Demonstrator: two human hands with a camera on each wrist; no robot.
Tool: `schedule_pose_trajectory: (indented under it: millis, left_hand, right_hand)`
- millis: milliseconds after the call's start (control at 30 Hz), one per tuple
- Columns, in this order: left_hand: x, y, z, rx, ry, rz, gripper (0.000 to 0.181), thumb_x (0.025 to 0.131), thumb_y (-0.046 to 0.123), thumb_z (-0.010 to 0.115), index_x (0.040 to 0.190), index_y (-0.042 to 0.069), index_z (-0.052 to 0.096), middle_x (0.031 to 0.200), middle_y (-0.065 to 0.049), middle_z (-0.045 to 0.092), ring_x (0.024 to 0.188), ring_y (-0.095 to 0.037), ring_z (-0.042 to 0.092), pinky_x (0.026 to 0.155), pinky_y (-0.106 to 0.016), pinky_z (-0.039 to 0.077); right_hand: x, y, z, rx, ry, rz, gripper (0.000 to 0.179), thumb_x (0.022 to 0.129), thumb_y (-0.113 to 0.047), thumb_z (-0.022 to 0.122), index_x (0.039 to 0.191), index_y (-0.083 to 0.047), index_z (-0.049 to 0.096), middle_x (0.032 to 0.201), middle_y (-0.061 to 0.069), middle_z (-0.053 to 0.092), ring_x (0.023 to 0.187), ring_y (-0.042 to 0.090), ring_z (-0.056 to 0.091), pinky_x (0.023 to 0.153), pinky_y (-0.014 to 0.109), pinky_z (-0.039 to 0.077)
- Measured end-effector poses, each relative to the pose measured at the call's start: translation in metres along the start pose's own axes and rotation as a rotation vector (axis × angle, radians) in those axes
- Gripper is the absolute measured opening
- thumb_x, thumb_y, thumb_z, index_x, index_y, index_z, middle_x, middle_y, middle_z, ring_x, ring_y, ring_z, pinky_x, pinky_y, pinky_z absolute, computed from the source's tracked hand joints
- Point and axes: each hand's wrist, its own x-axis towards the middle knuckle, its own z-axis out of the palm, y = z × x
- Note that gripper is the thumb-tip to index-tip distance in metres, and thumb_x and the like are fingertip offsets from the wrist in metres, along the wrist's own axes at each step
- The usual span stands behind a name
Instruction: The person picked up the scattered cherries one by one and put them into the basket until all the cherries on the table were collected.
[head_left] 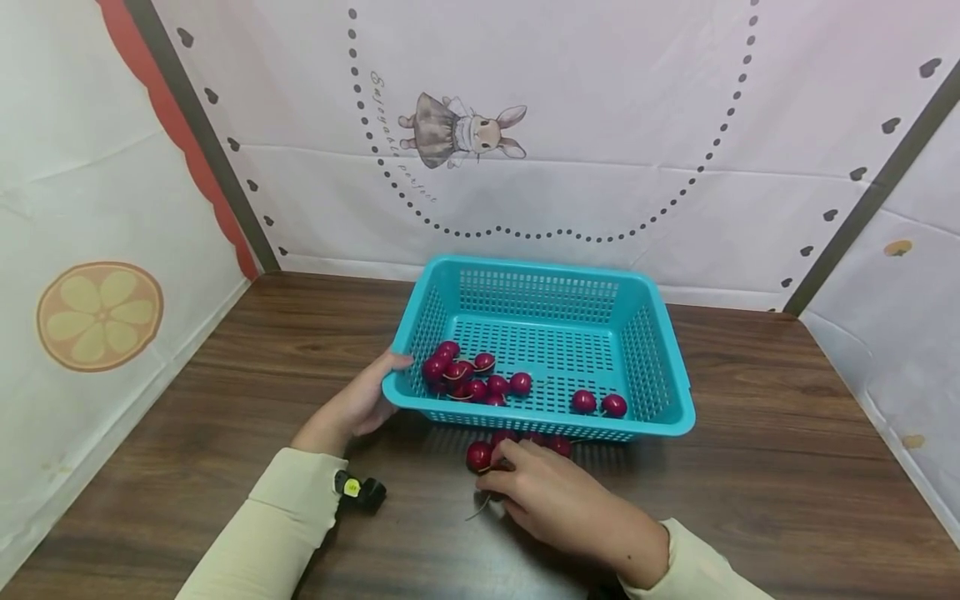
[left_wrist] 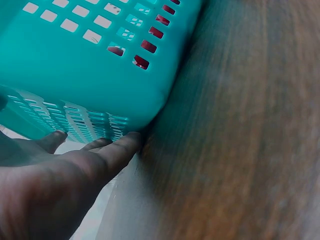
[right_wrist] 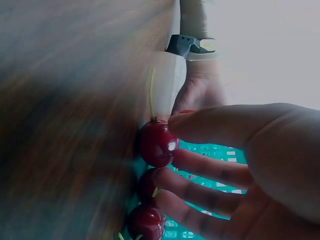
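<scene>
A turquoise plastic basket (head_left: 540, 333) stands on the wooden table, with several dark red cherries (head_left: 457, 371) heaped at its left and two cherries (head_left: 598, 404) at its front right. At its front left corner my left hand (head_left: 363, 396) holds the basket, thumb over the rim. Its other fingers (left_wrist: 117, 150) lie against the outer wall. Just in front of the basket, my right hand (head_left: 551, 500) is over several cherries on the table. In the right wrist view, thumb and fingertips touch a cherry (right_wrist: 159, 143) with a green stem; the fingers are only slightly bent.
More cherries (right_wrist: 146, 221) lie in a row along the basket's front side, partly under my right hand. Printed white cloth (head_left: 585, 100) hangs behind the table and along both sides. A dark wrist strap with a camera (head_left: 363, 492) is on the left sleeve.
</scene>
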Motion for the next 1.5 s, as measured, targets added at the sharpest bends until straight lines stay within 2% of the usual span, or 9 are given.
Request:
schedule_pose_trajectory:
  millis: [467, 733, 1000, 1267, 1367, 1500]
  left_hand:
    - [-0.0003, 0.0016, 0.0007, 0.003, 0.006, -0.017, 0.066, 0.103, 0.032, 0.027, 0.159, 0.024, -0.007, 0.165, -0.016, 0.007, 0.148, -0.044, 0.022, 0.117, -0.061, 0.027]
    - [-0.0007, 0.0009, 0.0006, -0.01, 0.02, -0.033, 0.067, 0.103, 0.033, 0.028, 0.159, 0.024, -0.008, 0.164, -0.017, 0.008, 0.147, -0.044, 0.023, 0.118, -0.06, 0.027]
    - [0.0008, 0.0003, 0.0001, -0.003, 0.007, -0.016, 0.067, 0.103, 0.033, 0.029, 0.159, 0.024, -0.007, 0.165, -0.016, 0.008, 0.147, -0.044, 0.022, 0.117, -0.061, 0.028]
    - [-0.0033, -0.0008, -0.0005, 0.001, 0.02, -0.028, 0.068, 0.104, 0.034, 0.031, 0.159, 0.025, -0.008, 0.165, -0.015, 0.007, 0.147, -0.044, 0.022, 0.117, -0.06, 0.028]
    - [-0.0031, -0.0003, -0.0006, 0.002, 0.021, -0.039, 0.068, 0.103, 0.035, 0.031, 0.159, 0.026, -0.007, 0.165, -0.015, 0.007, 0.147, -0.043, 0.023, 0.118, -0.06, 0.027]
    - [-0.0025, -0.0011, -0.0006, 0.002, 0.027, -0.048, 0.069, 0.104, 0.038, 0.033, 0.159, 0.027, -0.007, 0.165, -0.014, 0.008, 0.147, -0.043, 0.024, 0.118, -0.058, 0.029]
  right_hand:
    - [-0.0005, 0.0031, 0.0034, 0.048, -0.069, 0.032, 0.033, 0.091, -0.018, 0.073, 0.123, -0.027, 0.07, 0.111, -0.006, 0.06, 0.094, 0.005, 0.056, 0.087, 0.026, 0.056]
    - [-0.0006, 0.0035, 0.0052, 0.035, -0.064, 0.025, 0.03, 0.091, -0.016, 0.072, 0.12, -0.027, 0.072, 0.108, -0.006, 0.061, 0.093, 0.004, 0.057, 0.087, 0.026, 0.056]
    - [-0.0003, 0.0048, 0.0034, 0.046, -0.08, 0.038, 0.033, 0.089, -0.014, 0.075, 0.12, -0.025, 0.072, 0.108, -0.004, 0.062, 0.092, 0.004, 0.058, 0.085, 0.024, 0.057]
    - [-0.001, 0.0026, 0.0032, 0.031, -0.075, 0.014, 0.027, 0.093, -0.016, 0.071, 0.118, -0.025, 0.073, 0.107, -0.005, 0.064, 0.095, 0.004, 0.059, 0.087, 0.023, 0.057]
    - [-0.0014, 0.0022, 0.0027, 0.022, -0.06, -0.018, 0.026, 0.093, -0.02, 0.072, 0.118, -0.026, 0.073, 0.108, -0.007, 0.065, 0.097, 0.004, 0.06, 0.089, 0.023, 0.056]
    - [-0.0025, 0.0012, 0.0004, 0.0, 0.026, -0.15, 0.027, 0.092, -0.024, 0.073, 0.118, -0.025, 0.072, 0.105, -0.008, 0.065, 0.094, 0.002, 0.06, 0.087, 0.018, 0.055]
